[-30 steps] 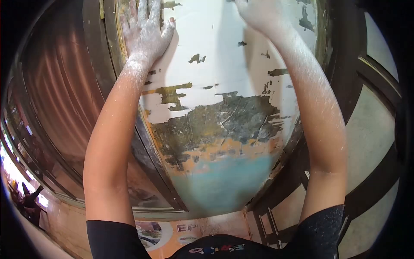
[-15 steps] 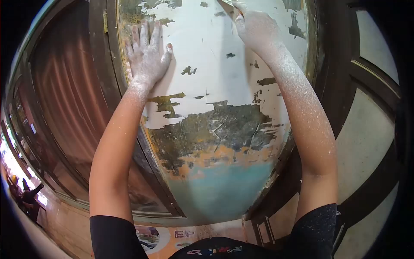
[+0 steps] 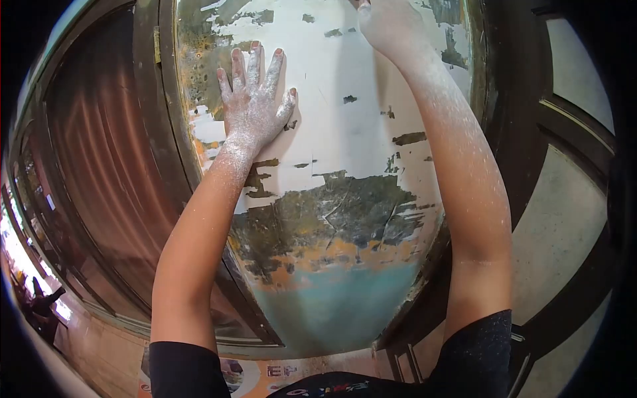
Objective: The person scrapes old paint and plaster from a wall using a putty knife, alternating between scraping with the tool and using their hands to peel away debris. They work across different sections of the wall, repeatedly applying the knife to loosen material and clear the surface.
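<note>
A tall panel point(image 3: 345, 132) with flaking white paint fills the middle of the view, showing dark bare patches and a blue band point(image 3: 338, 298) lower down. My left hand point(image 3: 255, 109), dusted white, lies flat on the panel with fingers spread and holds nothing. My right hand point(image 3: 391, 26), also dusty, reaches to the top of the panel with its fingers closed. It is partly cut off by the frame's edge. Only a sliver of a scraper blade shows at its fingertips.
A dark wooden frame point(image 3: 159, 132) borders the panel on the left, with a reddish ribbed shutter point(image 3: 93, 166) beyond it. Dark bars with pale panes point(image 3: 564, 113) stand to the right. An orange printed sheet point(image 3: 285, 370) lies on the floor below.
My left hand has slid to the right and down across the white paint. My right hand has shifted slightly upward, and the blade seen half a second ago is nearly out of view.
</note>
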Tool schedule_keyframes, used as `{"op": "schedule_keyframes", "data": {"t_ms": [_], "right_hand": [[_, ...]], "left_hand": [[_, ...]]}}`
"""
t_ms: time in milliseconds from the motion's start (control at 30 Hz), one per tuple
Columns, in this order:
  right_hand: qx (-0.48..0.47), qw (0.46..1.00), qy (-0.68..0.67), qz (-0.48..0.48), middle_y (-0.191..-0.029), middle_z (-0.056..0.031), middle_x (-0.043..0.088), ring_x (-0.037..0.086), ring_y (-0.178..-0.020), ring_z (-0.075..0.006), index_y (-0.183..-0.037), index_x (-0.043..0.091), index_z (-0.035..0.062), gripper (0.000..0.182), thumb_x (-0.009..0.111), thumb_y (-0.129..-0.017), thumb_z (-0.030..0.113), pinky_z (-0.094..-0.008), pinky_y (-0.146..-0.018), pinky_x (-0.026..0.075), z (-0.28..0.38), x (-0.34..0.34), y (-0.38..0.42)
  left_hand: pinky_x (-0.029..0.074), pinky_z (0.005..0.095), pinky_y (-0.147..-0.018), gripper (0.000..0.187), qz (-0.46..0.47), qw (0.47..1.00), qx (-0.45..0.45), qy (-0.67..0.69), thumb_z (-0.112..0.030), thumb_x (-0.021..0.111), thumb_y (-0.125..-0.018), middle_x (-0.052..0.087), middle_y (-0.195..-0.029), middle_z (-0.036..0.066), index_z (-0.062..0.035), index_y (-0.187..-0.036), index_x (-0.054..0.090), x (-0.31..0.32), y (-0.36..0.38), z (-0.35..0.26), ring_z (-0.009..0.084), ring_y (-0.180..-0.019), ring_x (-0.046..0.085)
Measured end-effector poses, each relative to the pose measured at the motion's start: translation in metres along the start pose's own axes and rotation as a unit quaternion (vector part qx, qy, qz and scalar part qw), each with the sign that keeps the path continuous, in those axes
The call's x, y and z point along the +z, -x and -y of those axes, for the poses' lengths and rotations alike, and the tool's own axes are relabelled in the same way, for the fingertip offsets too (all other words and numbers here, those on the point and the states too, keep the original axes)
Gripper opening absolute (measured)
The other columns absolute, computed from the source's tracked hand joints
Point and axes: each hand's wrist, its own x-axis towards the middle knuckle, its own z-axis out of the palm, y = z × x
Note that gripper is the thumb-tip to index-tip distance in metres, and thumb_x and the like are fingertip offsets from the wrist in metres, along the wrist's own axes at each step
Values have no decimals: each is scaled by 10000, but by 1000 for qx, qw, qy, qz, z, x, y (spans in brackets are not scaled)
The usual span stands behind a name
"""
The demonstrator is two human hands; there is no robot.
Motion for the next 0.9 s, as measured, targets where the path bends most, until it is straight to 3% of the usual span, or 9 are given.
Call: {"op": "schedule_keyframes", "data": {"t_ms": [100,200,233,333,433,633,800,867,900], "right_hand": [[143,985,-85,53,-847,-291,692,705,-835,-427,-866,713,-20,272,563,-898,205,-511,-782,571,28,-31,18],[168,980,-74,74,-859,-282,699,705,-848,-426,-864,722,-11,268,563,-893,202,-504,-783,573,31,-25,3],[96,992,-57,51,-842,-254,706,707,-827,-421,-831,725,-1,245,566,-879,180,-490,-771,578,25,-14,4],[6,1000,-3,8,-811,-227,706,707,-797,-411,-788,722,8,227,572,-853,164,-481,-762,581,10,10,-12],[-8,999,37,-4,-772,-220,696,708,-775,-397,-762,716,9,215,571,-832,152,-476,-757,582,1,20,-13],[66,998,17,-13,-802,-216,706,716,-792,-385,-778,721,15,202,572,-834,138,-475,-748,586,17,6,-11],[19,999,30,29,-812,-217,711,718,-780,-385,-799,725,23,217,569,-864,158,-471,-726,589,8,21,-7],[96,992,29,82,-808,-206,712,719,-782,-384,-802,724,27,230,563,-886,168,-474,-723,588,9,27,-7],[125,992,-6,-7,-810,-195,716,724,-786,-370,-832,725,26,220,568,-889,170,-471,-728,589,26,14,-2]], "left_hand": [[69,644,-1207,700,-6,1000,2,8,-480,460,-986,145,-1664,144,-224,-1599,238,1,0,1,406,-1532,73],[64,640,-1209,698,-3,1000,0,5,-479,458,-986,148,-1665,140,-228,-1599,238,0,1,0,404,-1532,73],[64,638,-1209,696,-9,1000,-2,18,-477,459,-986,150,-1664,139,-229,-1598,240,1,1,1,403,-1532,76],[64,635,-1210,697,-3,1000,-2,13,-477,462,-984,151,-1664,141,-230,-1598,241,0,0,1,403,-1532,79],[61,633,-1211,699,0,1000,-4,10,-477,463,-983,150,-1664,144,-230,-1598,240,-3,1,-1,404,-1531,82],[67,635,-1210,697,-3,1000,-2,9,-475,465,-983,152,-1661,149,-227,-1596,245,-2,0,0,405,-1531,87],[67,638,-1208,699,-9,1000,0,14,-473,471,-981,149,-1661,151,-226,-1596,247,0,1,0,406,-1531,83],[66,639,-1208,700,-8,1000,-1,14,-472,472,-980,149,-1661,151,-226,-1596,248,0,1,1,407,-1531,81],[66,640,-1207,700,-8,1000,-1,14,-471,474,-980,151,-1661,151,-227,-1595,248,-1,1,0,405,-1532,78]]}}
